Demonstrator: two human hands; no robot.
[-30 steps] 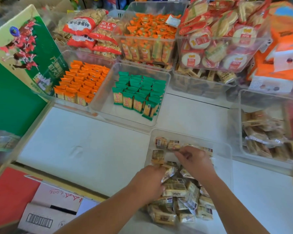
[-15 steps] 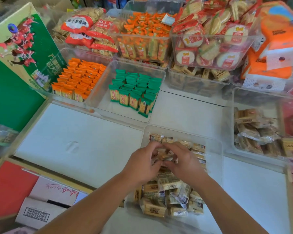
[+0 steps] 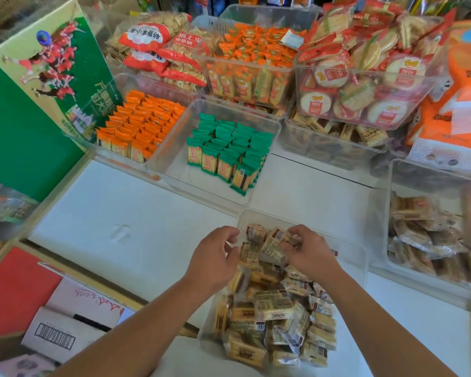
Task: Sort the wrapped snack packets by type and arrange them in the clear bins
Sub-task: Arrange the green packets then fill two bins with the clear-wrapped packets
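Observation:
A clear bin (image 3: 348, 257) in front of me holds a loose heap of beige wrapped snack packets (image 3: 272, 311). My left hand (image 3: 215, 259) is at the bin's far left corner, its curled fingers by a packet standing on edge (image 3: 252, 235). My right hand (image 3: 307, 251) pinches a beige packet (image 3: 273, 242) near the bin's far end. Further back, a clear bin (image 3: 174, 159) holds green packets (image 3: 229, 151) in neat rows, and a bin to its left holds orange packets (image 3: 142, 123) in rows.
A white table top (image 3: 114, 213) lies left of the near bin. Another clear bin (image 3: 392, 180) of beige packets stands at the right. Stacked bins of orange sweets (image 3: 250, 58) and round crackers (image 3: 365, 83) fill the back. A green box (image 3: 25, 118) stands at the left, cartons (image 3: 60, 322) below.
Both hands moved from the middle of the heap up to the bin's far end, first meeting over one packet, then drawing slightly apart.

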